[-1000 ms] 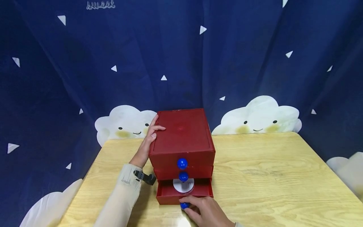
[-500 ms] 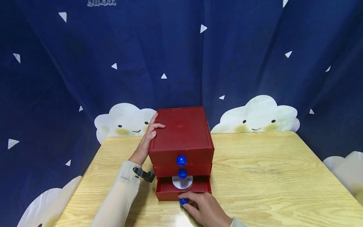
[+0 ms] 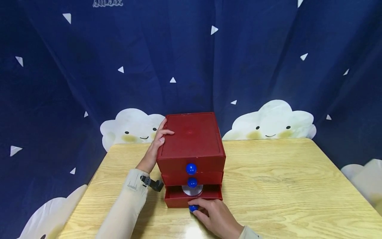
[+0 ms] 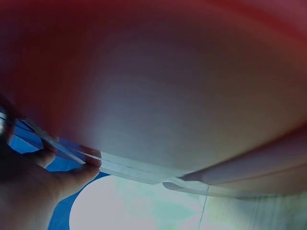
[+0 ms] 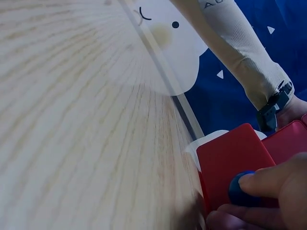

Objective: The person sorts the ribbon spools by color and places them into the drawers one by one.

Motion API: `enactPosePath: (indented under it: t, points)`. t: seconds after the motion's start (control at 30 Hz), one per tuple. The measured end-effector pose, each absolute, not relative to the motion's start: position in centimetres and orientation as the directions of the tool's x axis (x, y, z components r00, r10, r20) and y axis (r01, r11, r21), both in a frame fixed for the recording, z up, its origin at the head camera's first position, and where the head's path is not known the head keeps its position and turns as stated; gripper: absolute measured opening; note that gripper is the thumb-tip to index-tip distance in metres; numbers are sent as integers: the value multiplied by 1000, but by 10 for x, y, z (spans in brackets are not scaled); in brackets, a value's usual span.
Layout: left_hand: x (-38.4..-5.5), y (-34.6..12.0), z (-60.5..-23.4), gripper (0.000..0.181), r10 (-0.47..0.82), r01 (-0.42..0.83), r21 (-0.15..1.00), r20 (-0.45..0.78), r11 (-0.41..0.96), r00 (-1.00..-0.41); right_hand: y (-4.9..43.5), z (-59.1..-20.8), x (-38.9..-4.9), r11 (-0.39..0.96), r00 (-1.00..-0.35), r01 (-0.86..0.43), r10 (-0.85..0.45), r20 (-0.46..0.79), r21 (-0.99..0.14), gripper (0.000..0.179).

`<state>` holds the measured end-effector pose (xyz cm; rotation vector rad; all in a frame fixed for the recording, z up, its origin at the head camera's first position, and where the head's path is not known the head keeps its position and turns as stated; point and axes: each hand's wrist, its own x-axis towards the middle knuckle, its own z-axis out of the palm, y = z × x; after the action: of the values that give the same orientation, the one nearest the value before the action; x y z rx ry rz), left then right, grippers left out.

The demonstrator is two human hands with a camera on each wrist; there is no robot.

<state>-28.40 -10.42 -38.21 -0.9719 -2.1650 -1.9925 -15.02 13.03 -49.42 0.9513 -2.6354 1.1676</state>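
A red drawer box (image 3: 191, 136) with three blue-knobbed drawers stands on the table. Its bottom drawer (image 3: 176, 202) is partly pulled out, and a white round object (image 3: 192, 190) lies inside, half hidden under the middle knob (image 3: 192, 182). My right hand (image 3: 216, 214) pinches the bottom drawer's blue knob (image 3: 193, 208) between thumb and fingers; the right wrist view shows the thumb on that knob (image 5: 242, 189). Against the box's left side rests my left hand (image 3: 155, 147), fingers extended over the top edge. In the left wrist view, the box's side fills most of the picture.
The light wooden table (image 3: 283, 179) extends on both sides of the box. Behind it hangs a dark blue curtain (image 3: 253, 59) with white triangles and smiling clouds. A black strap with a small device (image 3: 152, 183) sits on my left wrist.
The bottom drawer has slid further into the box along with my right hand, and less of the white round object shows. My left hand stays in place on the box.
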Motion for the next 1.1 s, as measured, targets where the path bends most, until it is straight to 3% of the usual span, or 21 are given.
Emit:
enactPosePath:
  t: [0.53,1.1]
  points:
    - [-280,-101,-375,41,409,473,881,429,5,-805,135,-494,-168,549,-812,-570,-489,319,-611,26]
    - [-281,-101,-375,40,410,506,863,463,-4,-786,135,-497,-183,576,-799,-600,-460,387,-555,23]
